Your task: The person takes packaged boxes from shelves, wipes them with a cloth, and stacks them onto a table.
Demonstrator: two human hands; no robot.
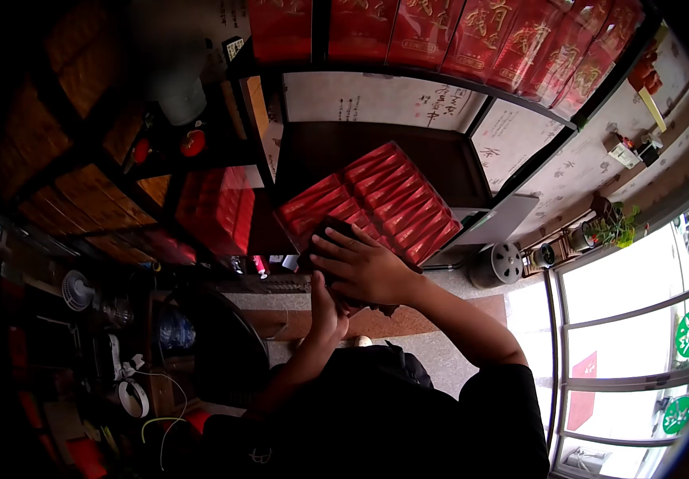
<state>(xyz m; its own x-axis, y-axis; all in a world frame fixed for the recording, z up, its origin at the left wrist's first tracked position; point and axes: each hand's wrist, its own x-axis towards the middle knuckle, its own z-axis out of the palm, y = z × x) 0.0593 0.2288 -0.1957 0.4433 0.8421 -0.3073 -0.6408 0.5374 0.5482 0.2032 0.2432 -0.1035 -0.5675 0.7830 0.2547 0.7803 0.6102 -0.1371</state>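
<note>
A dark, cloth-like thing [335, 230] with a ragged lower edge is between my two hands; its exact kind is too dark to make out. My right hand [370, 269] lies over its top, fingers stretched across and pressing on it. From below, my left hand [327, 313] supports it with the thumb pointing up; the other fingers are mostly hidden. Just beyond my hands, a clear-wrapped pack of red boxes [396, 195] lies at a slant on the dark shelf [312, 144], its near corner partly covered by the dark thing and my right hand.
More red boxes [484, 36] line the upper shelf, and another red stack [216, 209] stands at left. A black chair [224, 343] is close on my left. A metal canister [496, 265] and potted plants [612, 227] stand right, near the glass doors [640, 343].
</note>
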